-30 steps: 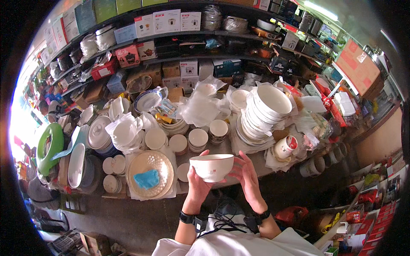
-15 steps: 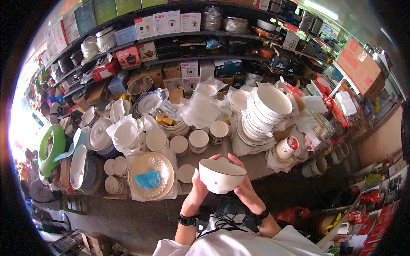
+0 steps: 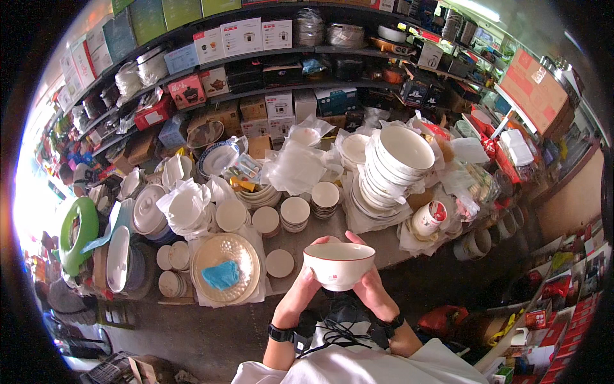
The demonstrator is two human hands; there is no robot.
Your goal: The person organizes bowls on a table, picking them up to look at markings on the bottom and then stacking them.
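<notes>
Between my two hands I hold up a white bowl [image 3: 339, 267] with a thin red rim line and a small red mark on its side. My left hand [image 3: 306, 281] grips its left side, fingers curled behind it. On the opposite side my right hand [image 3: 372, 289] supports the bowl, its fingertips showing behind the rim. The bowl sits almost level in front of the table's near edge. Just left of it lies a small round white dish [image 3: 279, 263]. A large gold dimpled plate [image 3: 246, 253] with a crumpled blue cloth [image 3: 220, 274] on it is further left.
Stacks of small white bowls [image 3: 295, 214] stand along the table. A tall stack of large white bowls [image 3: 400, 157] rises right of centre, near a white cup [image 3: 427, 221]. Green ring-shaped plastic ware [image 3: 80, 233] is at far left. Shelves of boxes [image 3: 243, 35] line the back.
The bowl has turned and levelled in my hands, shifting slightly right. Both hands still hold it, with the fingers a little changed in position. The view has shifted slightly.
</notes>
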